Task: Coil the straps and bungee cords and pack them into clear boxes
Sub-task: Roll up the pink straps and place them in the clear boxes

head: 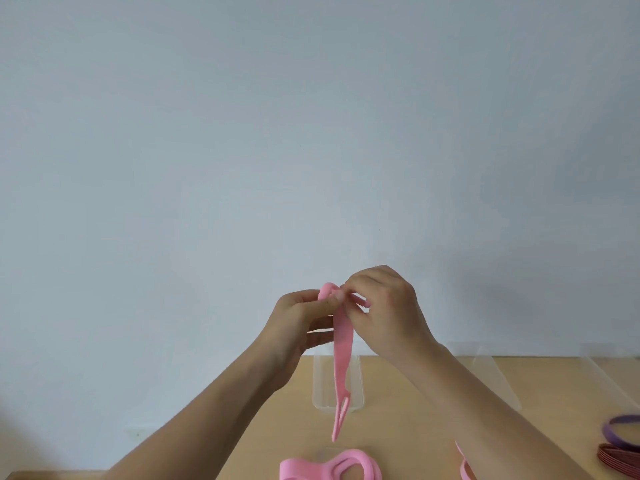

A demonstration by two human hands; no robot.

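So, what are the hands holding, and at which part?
The left hand and right hand both pinch the pink strap at its top end; the tail hangs free.

Two hands are up in front of a pale wall. The left hand [304,317] and the right hand [384,306] both pinch the top of a pink strap [341,344]. The strap hangs down over a clear box [320,382] on the wooden table [415,410]. More pink straps [329,467] lie near. Far right are a purple band [623,433] and a dark red coil [620,460].
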